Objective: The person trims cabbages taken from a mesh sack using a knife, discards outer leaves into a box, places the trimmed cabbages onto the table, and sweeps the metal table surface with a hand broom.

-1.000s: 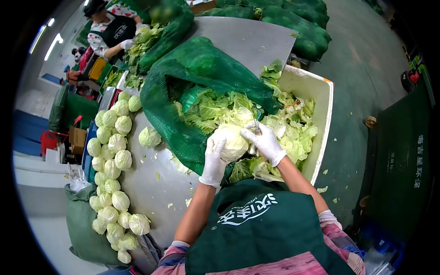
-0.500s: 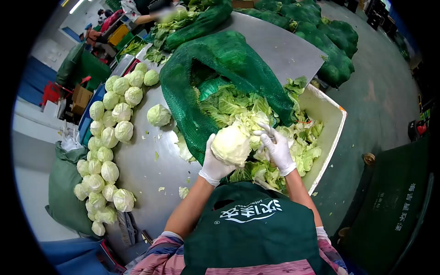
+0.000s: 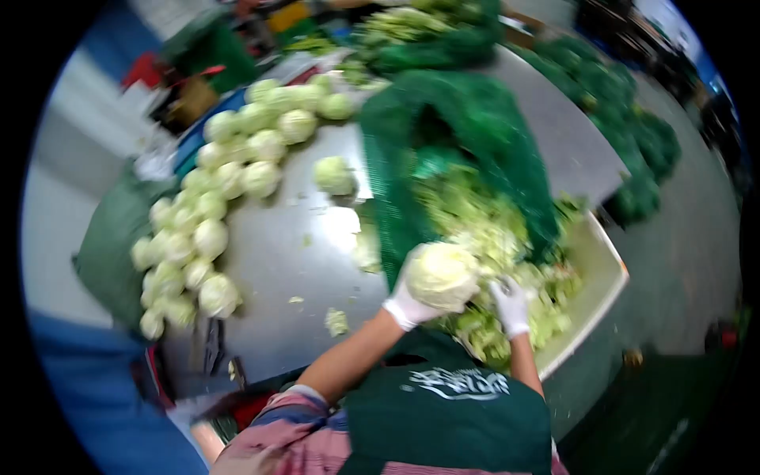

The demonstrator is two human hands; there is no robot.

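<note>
My left hand (image 3: 409, 304), in a white glove, is wrapped round a pale trimmed cabbage (image 3: 442, 276) from its left side. To the right of it, my gloved right hand (image 3: 510, 305) is low over loose cabbage leaves (image 3: 552, 310); its fingers are blurred, and what they may hold cannot be made out. Behind both hands lies a green mesh bag (image 3: 495, 127) with its mouth open, showing leafy cabbage (image 3: 467, 206) inside. A single cabbage (image 3: 333, 175) rests on the metal table (image 3: 273, 261) left of the bag.
Several trimmed cabbages (image 3: 211, 237) are heaped along the table's left edge. A white foam box (image 3: 606, 277) with leaves is at the right. Full green mesh bags (image 3: 633, 134) lie beyond the table at the back right. Leaf scraps (image 3: 336, 321) dot the tabletop.
The view has swung left. My left hand has carried the cabbage away from my right hand, toward the table's left side. My right hand has dropped lower over the leaves.
</note>
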